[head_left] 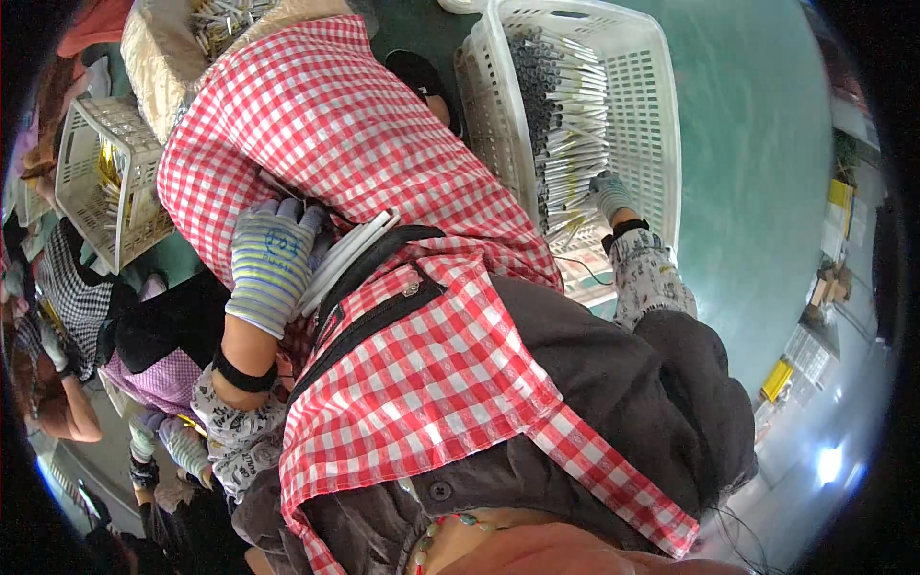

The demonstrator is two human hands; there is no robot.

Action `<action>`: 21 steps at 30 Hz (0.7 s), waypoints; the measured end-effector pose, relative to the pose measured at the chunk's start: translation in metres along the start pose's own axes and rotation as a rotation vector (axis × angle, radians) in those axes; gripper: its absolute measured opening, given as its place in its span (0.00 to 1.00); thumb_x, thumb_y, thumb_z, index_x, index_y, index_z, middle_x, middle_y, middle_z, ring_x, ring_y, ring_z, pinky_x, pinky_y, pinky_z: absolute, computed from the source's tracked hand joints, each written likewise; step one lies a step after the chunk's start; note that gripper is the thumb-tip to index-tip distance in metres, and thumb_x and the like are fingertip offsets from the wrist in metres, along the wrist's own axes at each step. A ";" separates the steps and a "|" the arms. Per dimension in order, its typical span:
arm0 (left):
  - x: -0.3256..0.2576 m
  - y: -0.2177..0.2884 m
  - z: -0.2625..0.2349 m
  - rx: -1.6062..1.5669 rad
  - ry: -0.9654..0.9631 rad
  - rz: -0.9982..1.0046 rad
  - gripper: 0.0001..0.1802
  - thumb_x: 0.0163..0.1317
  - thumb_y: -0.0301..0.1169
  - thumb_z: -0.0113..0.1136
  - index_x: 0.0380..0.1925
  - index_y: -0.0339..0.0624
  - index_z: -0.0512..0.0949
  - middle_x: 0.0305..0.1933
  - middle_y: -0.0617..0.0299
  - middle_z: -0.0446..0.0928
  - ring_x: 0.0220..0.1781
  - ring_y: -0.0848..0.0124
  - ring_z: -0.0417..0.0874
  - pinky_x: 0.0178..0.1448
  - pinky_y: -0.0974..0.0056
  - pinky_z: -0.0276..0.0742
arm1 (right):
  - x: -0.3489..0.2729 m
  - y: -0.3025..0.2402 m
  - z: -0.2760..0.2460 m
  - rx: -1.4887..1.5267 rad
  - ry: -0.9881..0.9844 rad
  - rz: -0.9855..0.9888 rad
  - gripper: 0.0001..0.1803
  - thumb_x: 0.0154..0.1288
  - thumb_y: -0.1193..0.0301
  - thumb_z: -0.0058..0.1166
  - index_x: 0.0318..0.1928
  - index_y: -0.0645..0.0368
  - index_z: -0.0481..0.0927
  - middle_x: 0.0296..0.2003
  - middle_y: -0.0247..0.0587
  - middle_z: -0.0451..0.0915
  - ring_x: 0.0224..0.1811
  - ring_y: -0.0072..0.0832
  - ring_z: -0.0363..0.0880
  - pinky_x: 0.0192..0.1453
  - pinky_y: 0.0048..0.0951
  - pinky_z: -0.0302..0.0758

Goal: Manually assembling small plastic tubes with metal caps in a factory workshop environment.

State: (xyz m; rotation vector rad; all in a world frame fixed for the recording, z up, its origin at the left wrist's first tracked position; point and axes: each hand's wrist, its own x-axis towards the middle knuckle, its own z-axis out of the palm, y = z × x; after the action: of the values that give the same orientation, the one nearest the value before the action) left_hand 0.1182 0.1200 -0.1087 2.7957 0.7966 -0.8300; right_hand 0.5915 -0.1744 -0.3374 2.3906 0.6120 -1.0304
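My left hand [271, 257], in a striped knit glove, lies on my lap with its fingers curled round a small bundle of white sticks [356, 251]. The sticks slant up to the right past the thumb, and the fingertips are partly hidden in the apron folds. At the right, my right hand [610, 195], in a similar glove, reaches into a white plastic basket [659, 144]. Its fingers are bent together onto the near right side of a stacked pile of thin white sticks with dark grey ends [575, 125]. Whatever lies under those fingertips is too small to make out.
A red-checked apron [335, 105] covers my lap. Beyond it stands a pale sack [158, 48] with more sticks. At the left are another basket [120, 216] and co-workers, one with gloved hands [182, 446]. Green floor [747, 144] stretches right of my basket.
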 end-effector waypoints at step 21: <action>-0.039 -0.027 0.020 -0.141 0.147 -0.036 0.29 0.54 0.40 0.64 0.58 0.47 0.73 0.37 0.54 0.80 0.40 0.56 0.82 0.43 0.51 0.74 | -0.181 -0.161 -0.112 0.386 0.808 -1.180 0.13 0.67 0.76 0.49 0.50 0.59 0.81 0.45 0.49 0.83 0.50 0.44 0.81 0.57 0.40 0.75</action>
State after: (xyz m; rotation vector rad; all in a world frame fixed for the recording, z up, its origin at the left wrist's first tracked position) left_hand 0.0669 0.1202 -0.1036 2.7485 0.8922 -0.5537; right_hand 0.4508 -0.0213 -0.1699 2.6752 2.4839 -0.4583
